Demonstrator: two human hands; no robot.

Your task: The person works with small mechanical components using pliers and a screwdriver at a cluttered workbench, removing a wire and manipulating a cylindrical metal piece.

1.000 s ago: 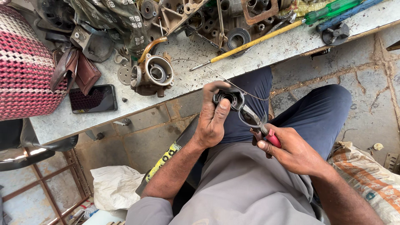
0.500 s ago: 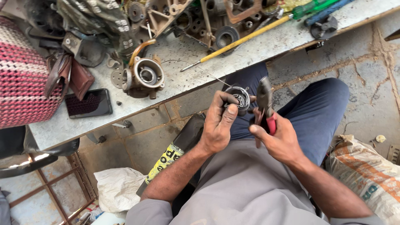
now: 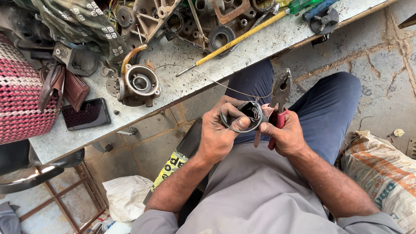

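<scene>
My left hand (image 3: 219, 132) grips a small round black metal part (image 3: 250, 113) over my lap, thumb pressed on its rim. A thin wire (image 3: 225, 89) runs from that part up toward the bench. My right hand (image 3: 286, 134) holds red-handled pliers (image 3: 279, 102) upright, jaws pointing up, while its fingertips touch the right side of the round part. Both hands are close together above my dark blue trousers.
The grey workbench (image 3: 182, 82) ahead carries a carburettor body (image 3: 138, 84), a yellow-shafted screwdriver (image 3: 236, 41), a dark phone (image 3: 86, 113), a brown wallet (image 3: 65, 89) and several metal parts. A red woven basket (image 3: 19, 95) is at left, a printed sack (image 3: 385, 173) at right.
The pliers have swung from lying low beside my lap to standing upright. Both hands have closed in on the round part, and the view shifted slightly.
</scene>
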